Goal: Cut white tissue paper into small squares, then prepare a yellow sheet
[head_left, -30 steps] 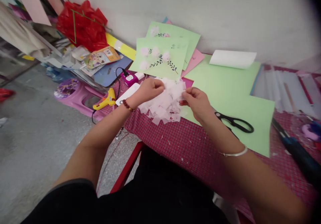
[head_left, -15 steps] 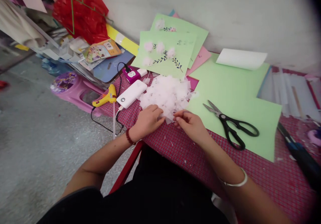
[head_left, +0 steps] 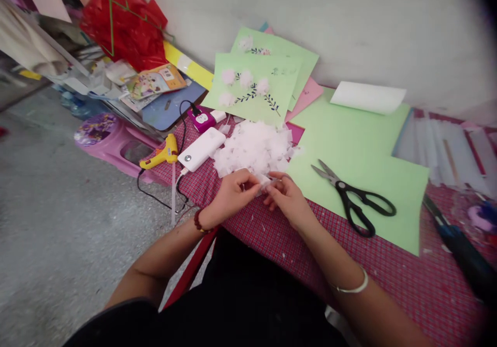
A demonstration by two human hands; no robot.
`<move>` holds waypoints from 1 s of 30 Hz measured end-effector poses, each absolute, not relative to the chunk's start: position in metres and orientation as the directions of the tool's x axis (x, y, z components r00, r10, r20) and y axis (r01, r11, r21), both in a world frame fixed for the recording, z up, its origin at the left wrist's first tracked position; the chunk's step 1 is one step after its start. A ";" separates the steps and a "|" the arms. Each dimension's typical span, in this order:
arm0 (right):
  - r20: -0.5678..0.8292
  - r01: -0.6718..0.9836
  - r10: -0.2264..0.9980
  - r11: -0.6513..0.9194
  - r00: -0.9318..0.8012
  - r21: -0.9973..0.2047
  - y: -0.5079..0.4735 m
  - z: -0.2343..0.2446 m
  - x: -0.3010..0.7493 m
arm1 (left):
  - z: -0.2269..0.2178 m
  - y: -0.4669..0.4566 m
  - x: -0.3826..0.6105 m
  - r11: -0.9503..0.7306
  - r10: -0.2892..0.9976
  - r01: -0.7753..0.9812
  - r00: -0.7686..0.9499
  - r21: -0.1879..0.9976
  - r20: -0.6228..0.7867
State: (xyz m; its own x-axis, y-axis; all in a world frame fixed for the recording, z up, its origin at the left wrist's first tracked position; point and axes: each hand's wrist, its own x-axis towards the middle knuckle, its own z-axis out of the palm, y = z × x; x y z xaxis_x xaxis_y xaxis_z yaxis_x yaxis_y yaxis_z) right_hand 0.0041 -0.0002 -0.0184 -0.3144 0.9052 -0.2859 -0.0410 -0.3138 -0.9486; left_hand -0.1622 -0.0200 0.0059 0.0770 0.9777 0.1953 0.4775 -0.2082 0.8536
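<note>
A heap of thin whitish-pink paper pieces (head_left: pixel 254 147) lies on the checked red tablecloth. At its near edge my left hand (head_left: pixel 237 191) pinches one small piece of thin white paper (head_left: pixel 264 180) between thumb and forefinger. My right hand (head_left: pixel 285 197) grips the same piece from the other side, thumb against fingers. Behind the heap, a green sheet with pale paper flowers (head_left: pixel 256 85) and dark leafy stems rests on other coloured sheets. Right of my hands, black-handled scissors (head_left: pixel 349 194) lie partly spread on plain green paper (head_left: pixel 388 165).
To the left are a white power bank (head_left: pixel 202 149), a yellow glue gun (head_left: pixel 165 153) with a cable, and a purple plug block (head_left: pixel 202 119). A pink stool (head_left: pixel 116 145) stands beyond. At right lie a dark-handled tool (head_left: pixel 454 238) and clear plastic sleeves (head_left: pixel 446 147).
Both hands have drawn slightly back from the heap and closer together, with a piece of thin white paper now showing between their fingers. The view has shifted a little.
</note>
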 end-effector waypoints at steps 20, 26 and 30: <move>0.135 0.287 0.963 0.200 -0.233 -0.937 0.033 -0.023 0.029 | 0.056 0.122 -0.251 -0.158 0.987 0.945 0.157 0.288 0.027; 0.117 0.286 0.966 0.181 -0.229 -0.941 0.027 -0.037 0.035 | 0.034 0.167 -0.262 -0.175 0.966 0.974 0.199 0.146 -0.167; 0.076 0.288 0.975 0.136 -0.210 -0.948 0.029 -0.043 0.038 | 0.028 0.179 -0.255 -0.083 0.976 0.989 0.105 0.123 -0.190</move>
